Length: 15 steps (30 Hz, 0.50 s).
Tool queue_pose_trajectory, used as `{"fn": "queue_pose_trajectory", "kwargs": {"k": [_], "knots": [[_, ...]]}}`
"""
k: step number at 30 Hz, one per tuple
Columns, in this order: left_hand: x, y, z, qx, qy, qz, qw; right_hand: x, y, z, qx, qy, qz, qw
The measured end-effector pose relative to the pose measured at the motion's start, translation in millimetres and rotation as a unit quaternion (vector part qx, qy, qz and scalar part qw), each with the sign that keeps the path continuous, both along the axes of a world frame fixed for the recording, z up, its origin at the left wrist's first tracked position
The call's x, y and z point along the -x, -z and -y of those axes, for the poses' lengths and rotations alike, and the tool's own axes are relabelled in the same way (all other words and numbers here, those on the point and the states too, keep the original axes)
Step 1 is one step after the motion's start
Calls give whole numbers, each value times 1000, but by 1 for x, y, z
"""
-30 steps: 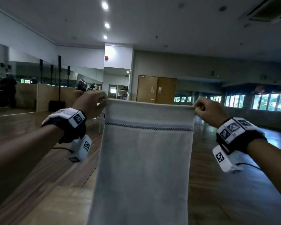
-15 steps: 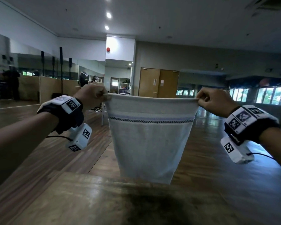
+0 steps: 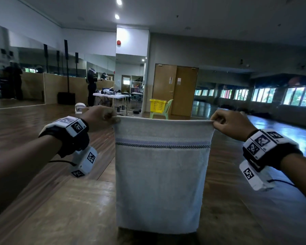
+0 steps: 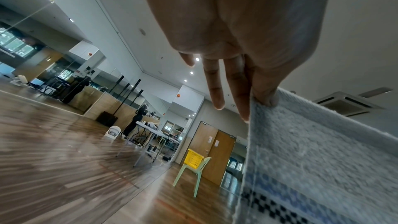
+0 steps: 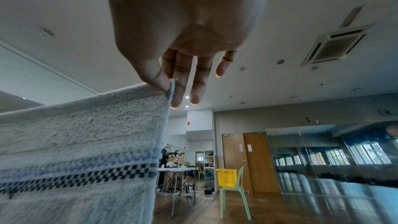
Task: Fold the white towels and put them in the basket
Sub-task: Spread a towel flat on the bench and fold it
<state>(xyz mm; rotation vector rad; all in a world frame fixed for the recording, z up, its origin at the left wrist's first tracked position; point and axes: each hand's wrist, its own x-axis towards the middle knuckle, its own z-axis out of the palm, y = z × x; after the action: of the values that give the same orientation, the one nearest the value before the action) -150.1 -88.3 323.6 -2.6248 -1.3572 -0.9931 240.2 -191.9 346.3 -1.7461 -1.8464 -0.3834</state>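
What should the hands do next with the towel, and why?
Probably lower the towel flat onto the table. The left hand and right hand each pinch a top corner, and it hangs stretched with its bottom edge near the tabletop, not yet folded.

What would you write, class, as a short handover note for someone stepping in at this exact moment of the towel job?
Left hand: pinches the top left corner of the white towel.
Right hand: pinches the top right corner.
Towel: hangs stretched between both hands above the wooden table, striped band near the top.
Basket: a yellow basket sits on a green chair across the room.
Done: towel held up by its top corners.
Left: finish folding it, carry it to the basket. No other towels are in view.
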Motion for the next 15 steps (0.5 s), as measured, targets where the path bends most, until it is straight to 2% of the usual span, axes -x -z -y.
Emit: {"fn": "queue_pose_trajectory", "kwargs": {"k": [4, 8, 12, 15], "knots": [[-2, 55, -19, 62, 9, -43, 997, -11, 52, -18, 68, -14, -18, 997], [-8, 141, -23, 144, 29, -116, 982, -18, 137, -25, 201, -24, 19, 979], [-15, 236, -17, 186, -21, -194, 963, -22, 225, -23, 306, -22, 29, 951], [-20, 293, -14, 220, -41, -224, 948, -21, 279, -20, 358, -19, 27, 933]]}}
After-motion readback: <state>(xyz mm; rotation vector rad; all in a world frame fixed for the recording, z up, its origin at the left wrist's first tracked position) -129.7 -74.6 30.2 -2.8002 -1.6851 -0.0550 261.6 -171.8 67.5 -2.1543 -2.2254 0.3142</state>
